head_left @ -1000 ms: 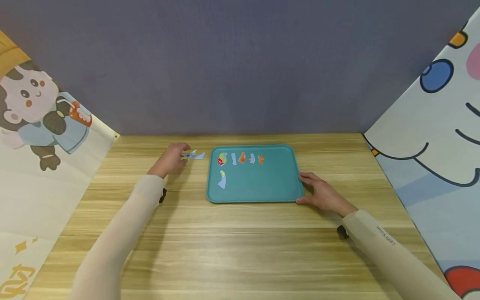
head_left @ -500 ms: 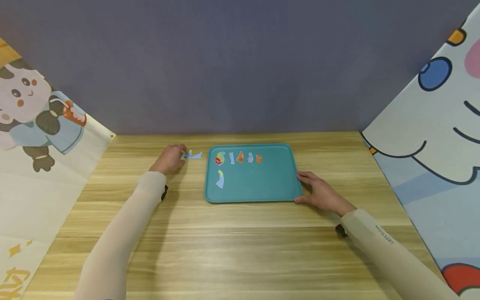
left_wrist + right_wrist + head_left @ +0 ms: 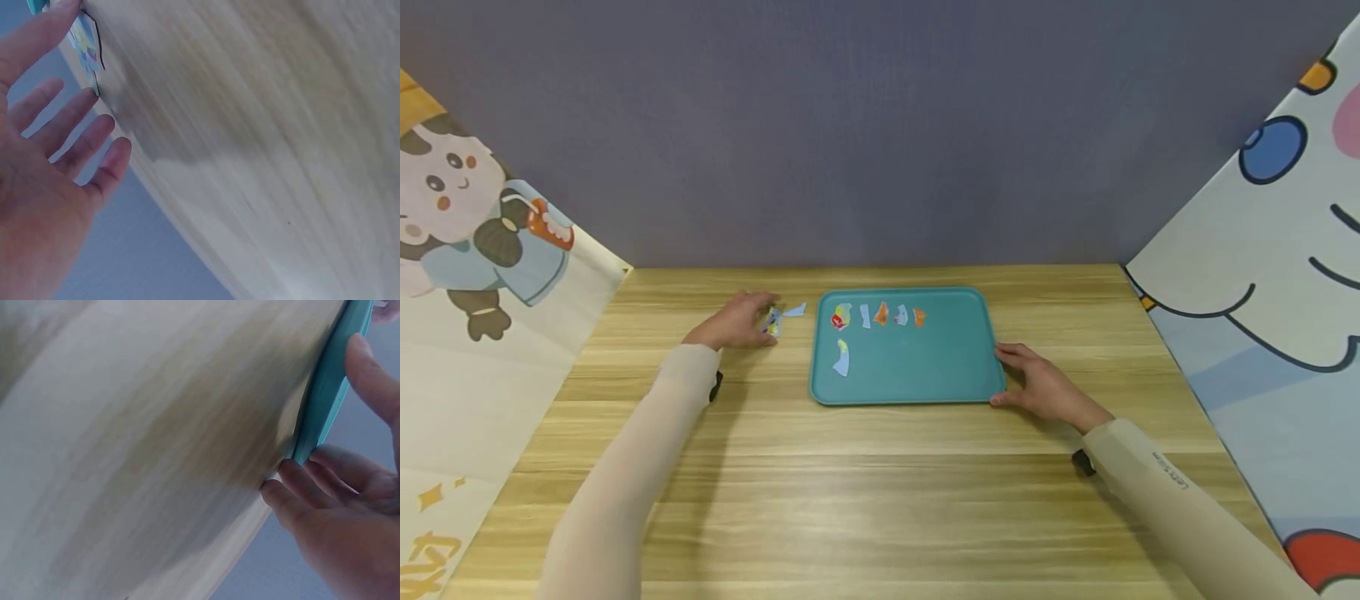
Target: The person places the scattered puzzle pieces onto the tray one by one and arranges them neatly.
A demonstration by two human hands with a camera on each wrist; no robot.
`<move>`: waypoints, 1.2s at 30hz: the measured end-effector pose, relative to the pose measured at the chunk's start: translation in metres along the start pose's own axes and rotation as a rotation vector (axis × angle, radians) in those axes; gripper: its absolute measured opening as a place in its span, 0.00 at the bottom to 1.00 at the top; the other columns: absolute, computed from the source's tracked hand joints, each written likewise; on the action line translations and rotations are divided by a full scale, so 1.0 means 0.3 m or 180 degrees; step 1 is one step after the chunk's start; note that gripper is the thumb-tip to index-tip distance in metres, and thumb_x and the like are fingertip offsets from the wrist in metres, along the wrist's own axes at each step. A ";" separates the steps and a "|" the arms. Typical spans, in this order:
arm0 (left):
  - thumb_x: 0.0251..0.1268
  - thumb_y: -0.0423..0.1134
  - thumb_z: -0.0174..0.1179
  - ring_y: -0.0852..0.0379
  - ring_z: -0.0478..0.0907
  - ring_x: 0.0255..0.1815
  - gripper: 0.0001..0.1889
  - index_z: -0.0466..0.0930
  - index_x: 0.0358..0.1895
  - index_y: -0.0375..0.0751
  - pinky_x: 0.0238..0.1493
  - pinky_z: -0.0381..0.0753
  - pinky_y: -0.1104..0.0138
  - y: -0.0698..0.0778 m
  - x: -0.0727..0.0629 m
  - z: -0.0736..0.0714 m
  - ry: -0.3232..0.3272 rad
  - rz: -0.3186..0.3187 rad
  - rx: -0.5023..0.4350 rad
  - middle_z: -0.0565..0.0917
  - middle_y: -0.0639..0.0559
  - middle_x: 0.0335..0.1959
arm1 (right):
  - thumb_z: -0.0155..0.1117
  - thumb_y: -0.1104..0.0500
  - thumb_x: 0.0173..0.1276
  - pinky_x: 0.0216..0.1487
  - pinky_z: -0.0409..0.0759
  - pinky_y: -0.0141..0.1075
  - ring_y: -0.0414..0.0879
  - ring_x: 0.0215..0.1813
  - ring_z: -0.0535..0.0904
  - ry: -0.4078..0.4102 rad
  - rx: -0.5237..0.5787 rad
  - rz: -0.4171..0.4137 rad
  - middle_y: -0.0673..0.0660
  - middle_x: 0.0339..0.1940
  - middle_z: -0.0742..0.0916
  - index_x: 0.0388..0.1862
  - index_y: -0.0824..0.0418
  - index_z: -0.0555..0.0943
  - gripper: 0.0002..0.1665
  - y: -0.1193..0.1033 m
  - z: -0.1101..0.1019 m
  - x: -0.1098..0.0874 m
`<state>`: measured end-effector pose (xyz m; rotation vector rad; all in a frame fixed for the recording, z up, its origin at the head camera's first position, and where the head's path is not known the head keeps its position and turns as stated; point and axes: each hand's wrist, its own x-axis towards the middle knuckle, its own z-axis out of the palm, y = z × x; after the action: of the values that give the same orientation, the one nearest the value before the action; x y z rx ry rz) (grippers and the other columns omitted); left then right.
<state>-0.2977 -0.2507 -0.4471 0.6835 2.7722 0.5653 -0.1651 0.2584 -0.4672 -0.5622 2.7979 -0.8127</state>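
My left hand [image 3: 737, 321] is over the wood-grain table, left of the tray, thumb and fingers spread around small cut-out puzzle pieces [image 3: 772, 322]. The left wrist view shows these pieces [image 3: 87, 40] beyond the fingertips, overlapping, one tilted up. A pale blue piece [image 3: 794, 310] lies just right of that hand. My right hand [image 3: 1041, 387] holds the teal tray [image 3: 925, 367] at its near right corner, thumb and fingertips against the rim [image 3: 331, 387]. On the tray several pieces form a row, among them a red-yellow one [image 3: 841, 316]; a pale blue-and-yellow piece [image 3: 842, 358] lies below.
A grey panel [image 3: 880, 133] rises behind the table's back edge. Printed cartoon walls stand at the left [image 3: 490, 217] and right [image 3: 1262, 275]. Bare tabletop [image 3: 880, 500] extends in front of the tray.
My left thumb and fingers have spread apart, and the pieces beside them now lie turned and closer to the palm. The right hand stays at the tray's corner.
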 end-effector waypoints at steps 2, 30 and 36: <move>0.51 0.37 0.71 0.34 0.54 0.68 0.41 0.61 0.69 0.33 0.69 0.40 0.46 -0.006 0.001 -0.001 -0.0048 0.0040 0.0016 0.65 0.35 0.66 | 0.75 0.49 0.53 0.64 0.62 0.54 0.62 0.69 0.59 0.0000 0.0000 0.0010 0.63 0.69 0.65 0.69 0.71 0.61 0.52 0.000 0.000 0.000; 0.50 0.34 0.69 0.33 0.52 0.67 0.42 0.59 0.69 0.34 0.64 0.54 0.42 -0.024 -0.001 -0.003 -0.0067 -0.0020 0.0148 0.65 0.35 0.66 | 0.75 0.49 0.53 0.64 0.60 0.55 0.62 0.70 0.58 -0.0040 0.0020 0.0090 0.63 0.71 0.64 0.70 0.70 0.61 0.52 -0.004 0.001 -0.003; 0.49 0.38 0.69 0.30 0.47 0.69 0.41 0.60 0.69 0.34 0.66 0.48 0.41 -0.030 0.003 0.006 -0.0061 -0.0002 0.0200 0.63 0.31 0.65 | 0.75 0.49 0.53 0.64 0.61 0.55 0.62 0.69 0.58 -0.0030 0.0016 0.0091 0.63 0.70 0.64 0.70 0.70 0.61 0.52 -0.006 -0.001 -0.003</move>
<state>-0.3016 -0.2570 -0.4528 0.6975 2.7826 0.4706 -0.1638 0.2575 -0.4659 -0.5227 2.7879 -0.8091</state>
